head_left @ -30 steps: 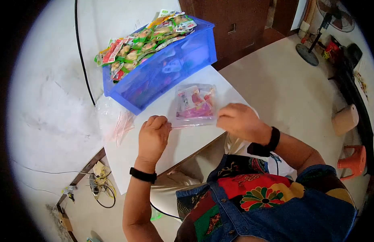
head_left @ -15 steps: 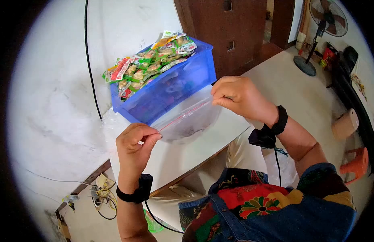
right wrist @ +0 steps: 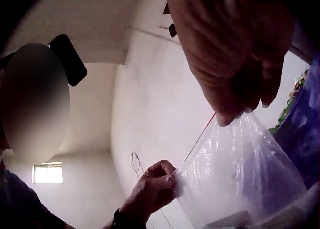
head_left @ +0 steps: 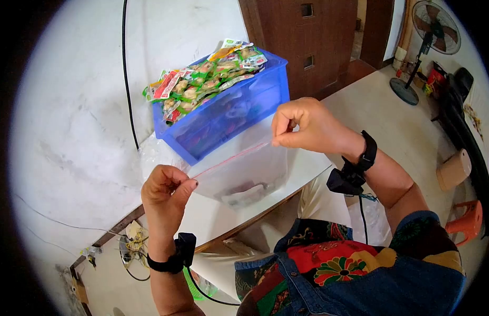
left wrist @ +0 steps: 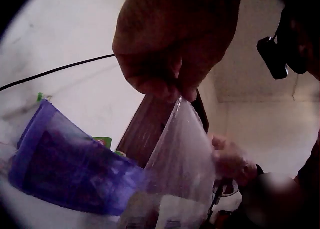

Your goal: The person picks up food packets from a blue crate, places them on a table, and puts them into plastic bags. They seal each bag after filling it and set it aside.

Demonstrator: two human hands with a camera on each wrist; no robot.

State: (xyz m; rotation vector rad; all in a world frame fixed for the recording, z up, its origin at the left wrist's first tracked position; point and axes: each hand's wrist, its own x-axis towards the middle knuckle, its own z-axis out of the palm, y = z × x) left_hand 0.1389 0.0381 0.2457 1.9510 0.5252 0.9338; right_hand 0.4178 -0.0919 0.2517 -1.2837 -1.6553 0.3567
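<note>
A clear zip bag point(head_left: 244, 171) with a red seal line along its top is stretched between my two hands. My left hand point(head_left: 165, 192) pinches one top corner between thumb and finger, seen close up in the left wrist view. The opposite corner is pinched by my right hand point(head_left: 307, 126), with the red line running from it in the right wrist view. Small packets point(head_left: 247, 195) lie blurred in the bottom of the bag, which hangs over the white table point(head_left: 207, 221).
Behind the bag stands a blue plastic crate point(head_left: 228, 121) heaped with green-and-red snack packets point(head_left: 202, 81). Loose clear plastic point(head_left: 157, 155) lies at the table's left, by the wall. A standing fan point(head_left: 434, 39) and an orange stool point(head_left: 465, 221) are off to the right.
The bag, lying flat near the table a second ago, has been raised upright by its top edge. Both hands have lifted and spread apart, and the packets now sit at its bottom.
</note>
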